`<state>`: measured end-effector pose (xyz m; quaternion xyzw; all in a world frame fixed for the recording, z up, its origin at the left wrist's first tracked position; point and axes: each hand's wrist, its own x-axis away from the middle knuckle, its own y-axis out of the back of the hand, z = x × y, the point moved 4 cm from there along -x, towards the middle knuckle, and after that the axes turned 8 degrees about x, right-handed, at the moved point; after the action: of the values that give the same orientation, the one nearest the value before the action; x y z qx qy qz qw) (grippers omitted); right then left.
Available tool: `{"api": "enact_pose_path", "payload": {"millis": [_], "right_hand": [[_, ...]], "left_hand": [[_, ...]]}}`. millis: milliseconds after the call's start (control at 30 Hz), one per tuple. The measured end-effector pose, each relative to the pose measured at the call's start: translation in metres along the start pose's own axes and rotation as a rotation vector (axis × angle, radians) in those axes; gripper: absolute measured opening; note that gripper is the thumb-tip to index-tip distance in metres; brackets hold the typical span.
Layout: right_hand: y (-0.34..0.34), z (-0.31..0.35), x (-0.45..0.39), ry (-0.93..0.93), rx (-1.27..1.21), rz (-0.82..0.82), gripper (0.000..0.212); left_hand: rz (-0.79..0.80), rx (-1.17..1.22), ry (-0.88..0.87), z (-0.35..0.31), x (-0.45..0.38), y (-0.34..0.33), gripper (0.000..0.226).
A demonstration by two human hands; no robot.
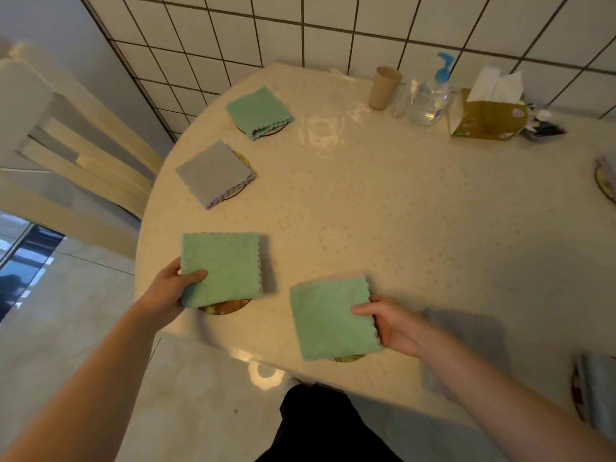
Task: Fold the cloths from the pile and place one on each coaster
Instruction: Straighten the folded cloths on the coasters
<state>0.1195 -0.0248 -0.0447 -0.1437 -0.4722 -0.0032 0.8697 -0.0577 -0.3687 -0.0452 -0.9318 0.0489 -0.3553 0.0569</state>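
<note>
White tiled walls back a round cream counter [383, 211]; the left hand [173, 288] pinches a folded square green fleecy cloth [221, 268] over a round yellow coaster [225, 306]; the right hand [388, 320] grips a second folded green scallop-edged cloth [328, 318] above another coaster [348, 358]; a folded grey cloth [213, 173] and a third green cloth [258, 111] lie on farther coasters.

Three green cloths [221, 266], one grey cloth [213, 171], cream dotted table [400, 211]
</note>
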Motion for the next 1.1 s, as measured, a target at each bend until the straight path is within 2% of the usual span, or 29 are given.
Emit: {"api": "enact_pose_path", "payload": {"millis": [67, 167, 233, 500, 600, 767, 867, 933, 1000, 1100], "right_hand": [[0.003, -0.008, -0.003, -0.003, -0.043, -0.050, 0.034], [0.012, -0.019, -0.010, -0.003, 0.021, -0.224, 0.035], [0.015, -0.023, -0.013, -0.010, 0.031, -0.285, 0.035], [0.019, -0.021, -0.006, 0.048, 0.150, -0.420, 0.034], [0.021, -0.019, -0.003, 0.066, 0.296, -0.449, 0.026], [0.021, -0.012, -0.003, 0.058, 0.601, -0.430, 0.033], [0.023, -0.006, -0.004, 0.024, 0.792, -0.438, 0.027], [0.026, 0.001, -0.003, 0.008, 1.001, -0.522, 0.028], [0.030, 0.015, -0.001, -0.022, 1.208, -0.638, 0.038], [0.026, 0.048, 0.004, -0.013, 1.374, -0.715, 0.040]], "left_hand": [[0.010, -0.095, 0.045, -0.002, -0.010, 0.004, 0.041], [-0.098, -0.351, 0.058, -0.002, -0.024, 0.011, 0.043], [-0.176, -0.479, 0.050, -0.002, -0.029, 0.015, 0.050], [-0.200, -0.664, -0.066, -0.006, -0.033, 0.013, 0.050], [-0.207, -0.717, -0.076, -0.010, -0.034, 0.015, 0.050], [-0.266, -0.767, -0.084, -0.013, -0.035, 0.015, 0.056], [-0.322, -0.783, -0.084, -0.013, -0.030, 0.015, 0.054], [-0.344, -0.805, -0.085, -0.012, -0.028, 0.015, 0.051], [-0.353, -0.837, -0.079, -0.015, -0.029, 0.018, 0.050], [-0.361, -0.868, -0.097, -0.027, -0.039, 0.027, 0.049]]}}
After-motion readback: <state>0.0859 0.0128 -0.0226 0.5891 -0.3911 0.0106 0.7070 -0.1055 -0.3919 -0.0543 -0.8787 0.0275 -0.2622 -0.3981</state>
